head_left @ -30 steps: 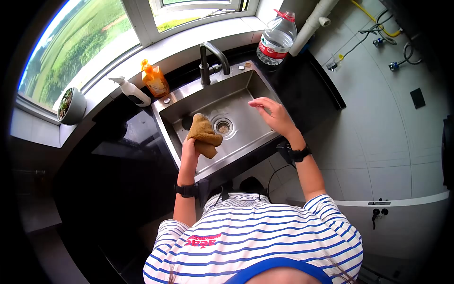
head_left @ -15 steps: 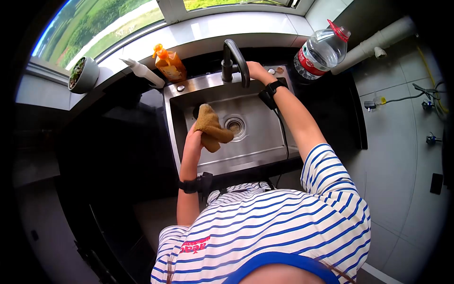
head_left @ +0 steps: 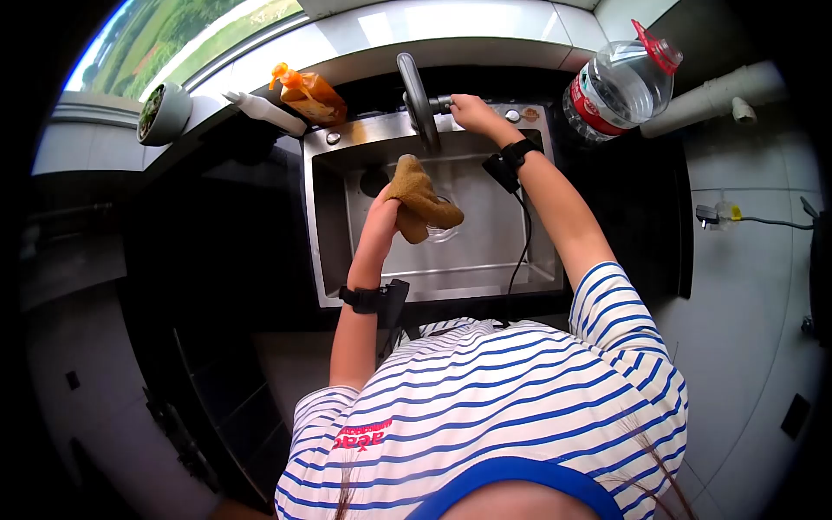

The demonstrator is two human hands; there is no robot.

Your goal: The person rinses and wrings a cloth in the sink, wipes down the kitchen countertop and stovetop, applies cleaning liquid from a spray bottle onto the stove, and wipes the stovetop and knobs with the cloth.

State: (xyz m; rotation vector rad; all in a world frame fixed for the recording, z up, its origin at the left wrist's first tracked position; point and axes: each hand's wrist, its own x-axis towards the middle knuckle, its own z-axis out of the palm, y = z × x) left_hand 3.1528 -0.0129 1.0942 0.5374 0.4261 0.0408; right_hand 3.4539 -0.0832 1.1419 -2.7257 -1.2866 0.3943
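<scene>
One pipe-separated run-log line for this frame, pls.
left hand: holds brown cloth over sink | right hand: on faucet handle | large clear bottle: right of sink

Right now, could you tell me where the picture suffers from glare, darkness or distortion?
Head view: white glare on the window sill; head view: black counter left of the sink, nearly lost in darkness; head view: sill looks curved, picture corners are black; head view: brown cloth is readable.

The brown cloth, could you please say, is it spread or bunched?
Bunched: the brown cloth is gathered up in the left hand.
</scene>
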